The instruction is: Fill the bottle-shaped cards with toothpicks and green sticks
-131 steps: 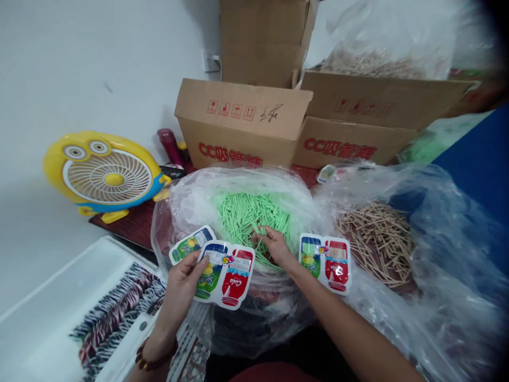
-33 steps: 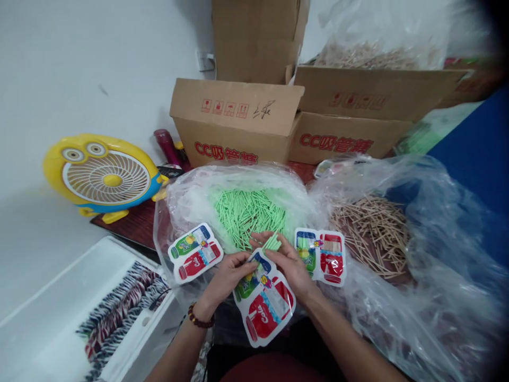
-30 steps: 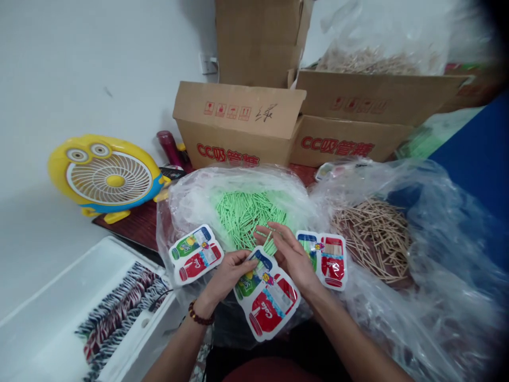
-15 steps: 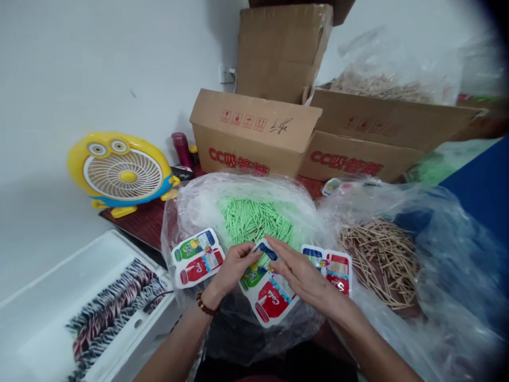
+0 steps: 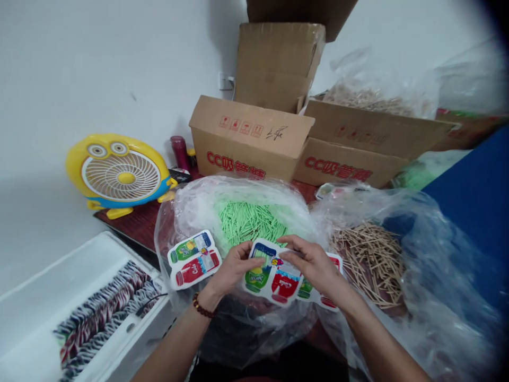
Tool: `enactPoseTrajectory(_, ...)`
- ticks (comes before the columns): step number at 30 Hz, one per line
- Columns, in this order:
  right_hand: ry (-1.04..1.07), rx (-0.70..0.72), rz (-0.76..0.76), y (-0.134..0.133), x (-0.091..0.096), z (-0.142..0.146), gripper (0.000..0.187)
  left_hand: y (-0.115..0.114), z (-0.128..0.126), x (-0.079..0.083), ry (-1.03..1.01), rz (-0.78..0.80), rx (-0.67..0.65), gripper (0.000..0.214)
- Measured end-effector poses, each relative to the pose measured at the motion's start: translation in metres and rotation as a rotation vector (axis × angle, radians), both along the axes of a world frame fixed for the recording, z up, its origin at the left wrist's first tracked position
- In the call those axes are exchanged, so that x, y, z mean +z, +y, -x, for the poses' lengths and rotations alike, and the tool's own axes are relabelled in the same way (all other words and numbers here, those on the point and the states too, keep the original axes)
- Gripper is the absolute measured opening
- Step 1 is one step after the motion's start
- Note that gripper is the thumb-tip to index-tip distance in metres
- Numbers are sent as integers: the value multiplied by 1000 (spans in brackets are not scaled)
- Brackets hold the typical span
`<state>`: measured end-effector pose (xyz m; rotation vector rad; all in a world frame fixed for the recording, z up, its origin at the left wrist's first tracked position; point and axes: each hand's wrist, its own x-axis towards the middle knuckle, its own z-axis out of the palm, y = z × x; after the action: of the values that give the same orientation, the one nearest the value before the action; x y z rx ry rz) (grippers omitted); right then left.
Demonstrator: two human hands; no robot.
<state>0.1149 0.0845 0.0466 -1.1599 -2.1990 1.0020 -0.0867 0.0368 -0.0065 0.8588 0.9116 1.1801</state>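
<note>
Both my hands hold one bottle-shaped printed packet [image 5: 271,271], green on its left half, red on its right. My left hand [image 5: 229,266] pinches its left edge; my right hand [image 5: 314,264] grips its top right corner with closed fingers. It hovers over a clear bag of green sticks [image 5: 250,220]. A similar packet [image 5: 193,258] lies on the bag's left rim. Another packet [image 5: 323,298] lies partly hidden under my right hand. A clear bag of tan sticks [image 5: 371,260] sits to the right.
A yellow cartoon desk fan [image 5: 119,175] stands at the left on a dark red table [image 5: 133,225]. Cardboard boxes [image 5: 254,138] stand behind the bags. A white tray [image 5: 47,297] holding striped sticks is at the lower left. A blue surface [image 5: 473,196] is at the right.
My right hand took green sticks from the bag and brought them to the packet in my left hand. The packet now sits level between both hands, and no loose sticks show.
</note>
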Motion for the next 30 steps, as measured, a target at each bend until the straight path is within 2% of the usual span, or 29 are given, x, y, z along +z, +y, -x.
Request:
enactPoseTrajectory(3, 29, 17, 67, 2, -2, -4, 32, -1, -5, 5, 79, -36, 32, 27)
enactPoseTrajectory(7, 14, 28, 124, 4, -6, -9, 22, -4, -11, 8, 209, -89, 83, 19)
enactPoseTrajectory(14, 23, 8, 79, 4, 1, -16, 22, -9, -17, 9, 170, -55, 109, 19)
enactPoseTrajectory(21, 7, -22, 1, 3, 7, -28, 21, -11, -31, 18, 121, -36, 30, 27)
enactPoseTrajectory(25, -3, -49, -8, 2, 6, -36, 21, -9, -37, 21, 165, -18, 22, 23)
enactPoseTrajectory(30, 26, -42, 15, -1, 2, -44, 20, -9, -53, 29, 142, -26, -27, 32)
